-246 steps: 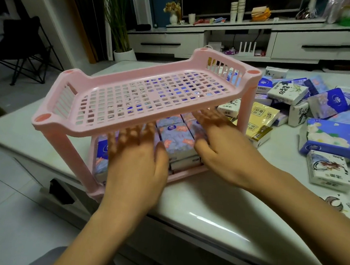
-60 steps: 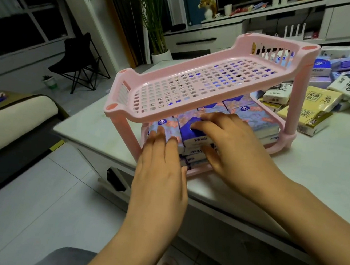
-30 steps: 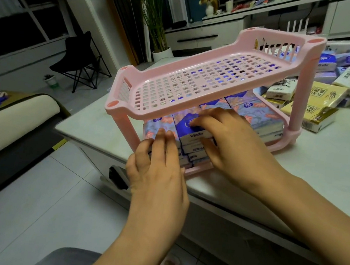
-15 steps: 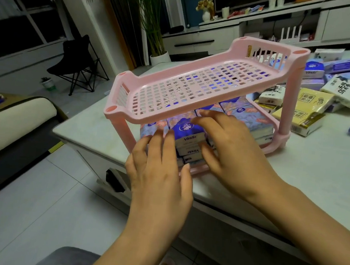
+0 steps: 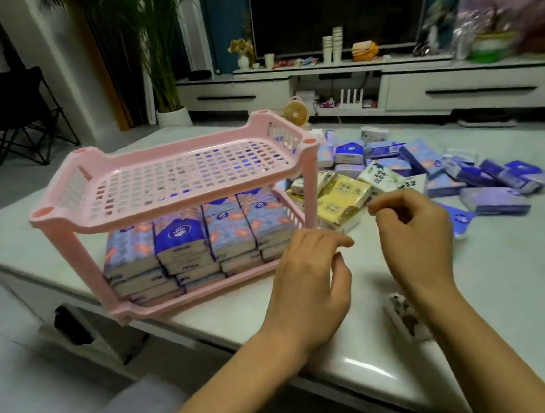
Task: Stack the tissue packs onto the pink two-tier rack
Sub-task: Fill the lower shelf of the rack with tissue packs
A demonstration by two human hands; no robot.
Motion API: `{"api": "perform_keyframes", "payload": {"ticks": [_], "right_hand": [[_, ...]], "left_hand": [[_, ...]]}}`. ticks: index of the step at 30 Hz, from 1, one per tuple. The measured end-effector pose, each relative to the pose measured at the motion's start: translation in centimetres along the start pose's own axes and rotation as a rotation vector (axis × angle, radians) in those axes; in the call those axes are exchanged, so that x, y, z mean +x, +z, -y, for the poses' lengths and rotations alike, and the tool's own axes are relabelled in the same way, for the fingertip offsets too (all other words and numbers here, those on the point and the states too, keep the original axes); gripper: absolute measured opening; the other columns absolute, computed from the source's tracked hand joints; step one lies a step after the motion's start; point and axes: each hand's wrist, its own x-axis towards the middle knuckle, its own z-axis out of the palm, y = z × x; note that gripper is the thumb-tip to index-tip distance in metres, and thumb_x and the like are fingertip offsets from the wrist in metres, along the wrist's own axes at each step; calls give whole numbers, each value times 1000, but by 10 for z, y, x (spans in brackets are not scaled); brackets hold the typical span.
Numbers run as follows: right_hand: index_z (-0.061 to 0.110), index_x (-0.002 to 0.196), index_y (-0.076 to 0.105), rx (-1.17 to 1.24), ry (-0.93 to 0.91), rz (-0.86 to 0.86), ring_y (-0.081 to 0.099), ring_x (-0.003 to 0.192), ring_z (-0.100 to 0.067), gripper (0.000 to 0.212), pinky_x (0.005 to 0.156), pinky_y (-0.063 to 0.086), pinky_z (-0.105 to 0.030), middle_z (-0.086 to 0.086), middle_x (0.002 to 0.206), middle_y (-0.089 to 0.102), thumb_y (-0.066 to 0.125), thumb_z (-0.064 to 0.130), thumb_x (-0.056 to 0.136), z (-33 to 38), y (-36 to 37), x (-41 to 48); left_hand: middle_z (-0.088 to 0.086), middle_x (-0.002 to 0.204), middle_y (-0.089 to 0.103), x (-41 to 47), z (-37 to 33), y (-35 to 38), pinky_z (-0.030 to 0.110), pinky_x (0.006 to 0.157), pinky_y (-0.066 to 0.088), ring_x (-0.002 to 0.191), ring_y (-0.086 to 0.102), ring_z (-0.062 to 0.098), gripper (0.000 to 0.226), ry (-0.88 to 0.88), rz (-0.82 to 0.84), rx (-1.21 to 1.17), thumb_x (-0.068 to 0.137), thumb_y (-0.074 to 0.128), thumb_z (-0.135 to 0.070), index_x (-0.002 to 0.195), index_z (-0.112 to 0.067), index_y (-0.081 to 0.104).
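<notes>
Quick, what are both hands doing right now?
Left hand: open, fingers loosely curled, holding nothing.
Right hand: open, fingers loosely curled, holding nothing.

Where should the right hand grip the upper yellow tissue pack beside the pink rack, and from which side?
Probably across the width of the yellow pack, thumb on the near edge, fingers on the far one, coming from above and the right. Its broad face lies upward, the pink post stands close on its left, and the right hand hovers nearby.
</notes>
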Motion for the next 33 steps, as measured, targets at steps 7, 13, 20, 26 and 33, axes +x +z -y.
{"api": "perform_keyframes", "payload": {"ticks": [7,13,20,26,33], "right_hand": [[12,91,70,-79,337,-335,61,97,-25,27,91,46,-33,-10,100,69,48,0,79,-57,-61,51],[12,99,67,-281,327,-167,57,105,-23,33,87,40,-25,-8,111,66,45,-4,80,-75,-86,75],[8,110,60,-489,252,-65,53,107,-31,39,85,39,-28,-15,116,59,48,-7,76,-92,-94,83],[8,115,57,-483,214,15,51,109,-29,44,83,38,-28,-14,119,57,47,-8,75,-96,-82,90],[7,118,55,-487,293,-32,50,112,-32,41,89,39,-32,-16,122,55,48,-4,79,-114,-78,97]], "left_hand": [[8,118,58,15,-17,55,19,94,27,111,40,13,46,3,234,-53,83,32,-27,115,-9,58],[-4,137,44,33,-15,72,13,98,20,129,31,11,38,-121,353,-132,94,50,-28,131,-21,46],[-4,137,43,45,-18,86,25,106,23,131,31,15,39,-131,517,-94,93,50,-33,131,-23,49],[-2,134,42,50,-17,89,31,106,26,127,33,18,55,-251,601,-57,86,53,-50,135,-29,43],[-3,138,36,57,-23,92,30,106,20,130,25,18,71,-298,668,-13,77,62,-56,137,-29,36]]}}
